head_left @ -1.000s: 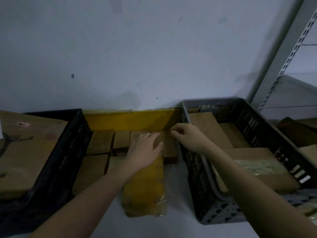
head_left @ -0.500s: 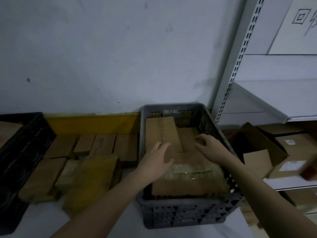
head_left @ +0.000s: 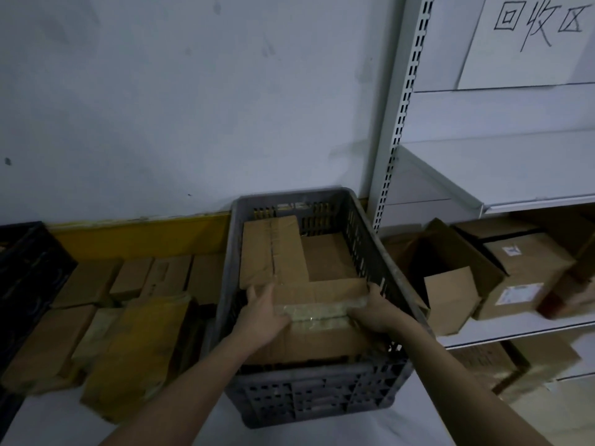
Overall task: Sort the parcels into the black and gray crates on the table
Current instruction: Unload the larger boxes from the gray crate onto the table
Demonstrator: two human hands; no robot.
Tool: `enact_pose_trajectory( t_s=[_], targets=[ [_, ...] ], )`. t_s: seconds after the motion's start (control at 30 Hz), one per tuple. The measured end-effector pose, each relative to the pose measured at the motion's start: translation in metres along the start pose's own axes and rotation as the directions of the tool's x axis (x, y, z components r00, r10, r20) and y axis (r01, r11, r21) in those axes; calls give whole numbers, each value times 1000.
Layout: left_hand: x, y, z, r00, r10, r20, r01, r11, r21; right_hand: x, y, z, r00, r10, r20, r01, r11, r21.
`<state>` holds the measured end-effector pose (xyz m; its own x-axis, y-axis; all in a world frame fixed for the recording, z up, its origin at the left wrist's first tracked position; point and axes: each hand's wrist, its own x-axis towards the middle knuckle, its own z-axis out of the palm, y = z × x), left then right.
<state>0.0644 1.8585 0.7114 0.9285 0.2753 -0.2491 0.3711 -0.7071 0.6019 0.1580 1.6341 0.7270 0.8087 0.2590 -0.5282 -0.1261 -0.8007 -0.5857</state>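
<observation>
**Both hands on the taped box in the gray crate**

We see the left hand (head_left: 262, 317) and the right hand (head_left: 375, 309) at opposite ends of a flat brown cardboard box with a clear tape band (head_left: 317, 329), which lies in the near half of the slatted gray plastic crate (head_left: 322, 400). On each side the grip is fingers curled over the box's end edge, thumbs on top; how far the fingers reach underneath we cannot tell.

The box fills the crate nearly wall to wall, so we judge knuckles could scrape the slats, or the box could jam or tip if one end moves alone. The glossy tape may slip under the palms.

Behind it in the crate lie a long taped brown carton (head_left: 272, 249) on the left and a lower brown box (head_left: 328, 257) at the far right corner. The black plastic crate (head_left: 29, 268) sits at the tabletop's left edge, its contents out of view. Between the crates, loose brown and yellow parcels (head_left: 128, 317) cover the tabletop (head_left: 219, 432).
</observation>
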Motion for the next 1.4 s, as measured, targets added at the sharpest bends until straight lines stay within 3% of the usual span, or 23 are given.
enact_pose_trajectory(
  t_s=[0.23,0.47,0.6,0.67,0.77,0.83,0.93,1.07,1.2,1.3,1.4],
  targets=[
    [-2,12,-19,985,-80,-152,94,992,86,-8,-18,-8,995,-25,-96,30,998,51],
    [-15,42,-81,973,-14,-231,40,993,109,-47,-52,-65,930,-185,-316,199,980,12],
    [-22,55,-115,928,203,-313,-152,972,181,-72,-77,-87,875,-290,-388,292,955,-53],
    [-25,59,-124,923,252,-291,-225,966,125,-78,-88,-90,849,-330,-412,327,941,-80],
    [-30,60,-132,965,204,-166,-220,972,-80,-84,-100,-90,798,-386,-463,383,918,-104],
    [-30,55,-134,956,207,-206,-228,970,-81,-87,-106,-91,761,-423,-492,417,900,-130],
    [-32,53,-141,905,218,-364,-249,968,-41,-91,-115,-95,705,-472,-530,508,857,-87],
    [-35,65,-167,778,226,-586,-282,959,-5,-98,-137,-108,651,-430,-625,650,741,168],
    [-31,55,-193,646,78,-759,-272,953,-134,-91,-150,-109,609,-336,-719,699,656,285],
    [-32,40,-210,561,-38,-827,-267,937,-225,-70,-147,-93,662,-339,-668,646,711,280],
    [-34,18,-221,490,-154,-858,-238,923,-302,-36,-140,-64,768,-325,-552,536,799,274]
  ],
)
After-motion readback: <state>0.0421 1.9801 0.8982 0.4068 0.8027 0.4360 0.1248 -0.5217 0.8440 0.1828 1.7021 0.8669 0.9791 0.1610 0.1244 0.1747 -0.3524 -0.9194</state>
